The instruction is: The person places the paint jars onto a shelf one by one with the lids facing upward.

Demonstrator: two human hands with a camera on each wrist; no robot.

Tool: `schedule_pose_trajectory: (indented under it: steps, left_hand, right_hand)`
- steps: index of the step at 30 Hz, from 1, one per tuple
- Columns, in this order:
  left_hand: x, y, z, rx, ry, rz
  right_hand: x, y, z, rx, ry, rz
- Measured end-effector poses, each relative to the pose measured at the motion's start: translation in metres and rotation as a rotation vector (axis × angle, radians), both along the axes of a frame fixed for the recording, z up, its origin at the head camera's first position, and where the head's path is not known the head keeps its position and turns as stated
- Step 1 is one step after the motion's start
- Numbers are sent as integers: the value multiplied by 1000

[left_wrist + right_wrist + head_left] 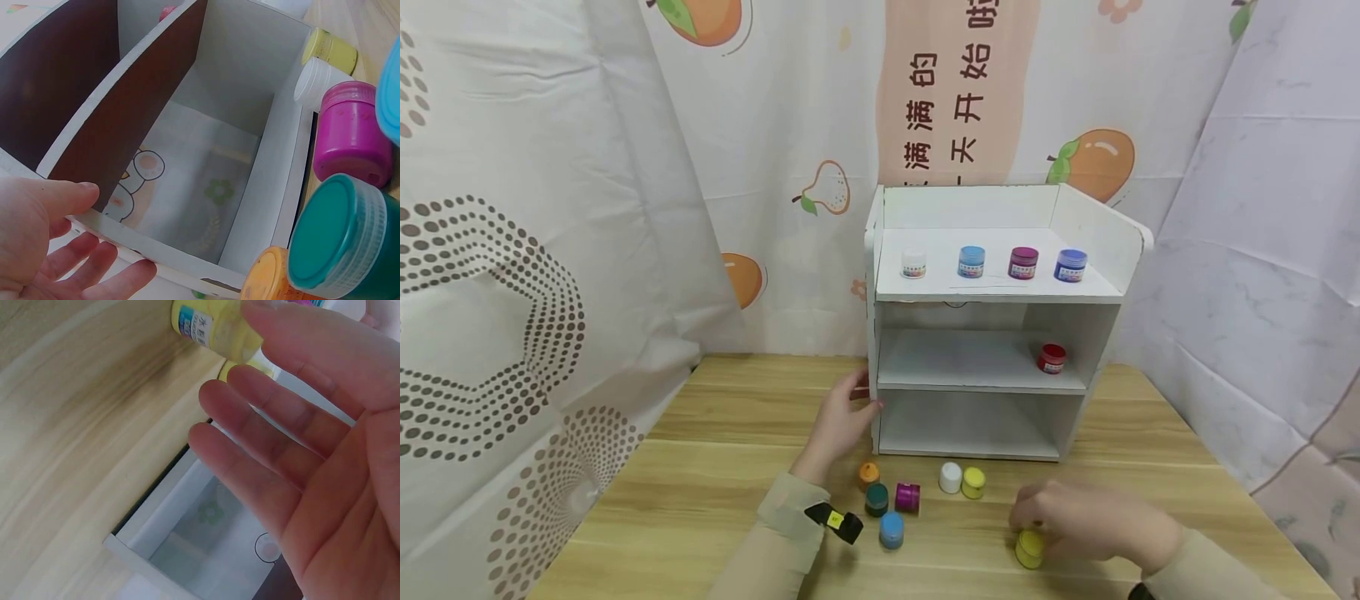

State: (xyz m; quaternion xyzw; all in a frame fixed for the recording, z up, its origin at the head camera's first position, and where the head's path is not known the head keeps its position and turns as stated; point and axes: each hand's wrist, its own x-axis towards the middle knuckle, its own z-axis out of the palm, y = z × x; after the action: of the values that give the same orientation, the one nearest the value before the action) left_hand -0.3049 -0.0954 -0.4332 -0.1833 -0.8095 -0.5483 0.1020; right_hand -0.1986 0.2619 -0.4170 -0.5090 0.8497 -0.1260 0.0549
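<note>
My left hand (842,421) holds the left side panel of a small white shelf (981,387). Its thumb lies over the panel's front edge, with the fingers along the outer side in the left wrist view. Low over the table, my right hand (1075,521), blurred, has its thumb and fingers at the lid of a yellow paint jar (1030,550). In the right wrist view the thumb overlaps that yellow jar (215,328), while three fingers (231,465) spread apart from it. The index fingertip is hidden.
Before the shelf stand orange (868,475), dark green (877,500), blue (891,531), white (951,477) and yellow (973,482) jars, with a purple jar (907,497) on its side. Several jars line the top board; a red jar (1052,358) sits on the middle board.
</note>
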Motion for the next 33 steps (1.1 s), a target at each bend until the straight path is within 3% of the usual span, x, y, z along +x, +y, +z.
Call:
schedule_pose_trajectory:
  steps: [9,21,26,33]
  left_hand:
    - [3,1,2,8,-18,-3]
    - [1,0,2,2,-14,5]
    - [1,1,1,7,-15,8]
    - [2,0,1,8,-14,4]
  right_hand:
    - [1,-4,-1,50,-68,-73]
    - [0,-9,0,23,-139,-194]
    - [0,-11,-1,26,-88,-232]
    - [1,-14,-6,108,23,-324]
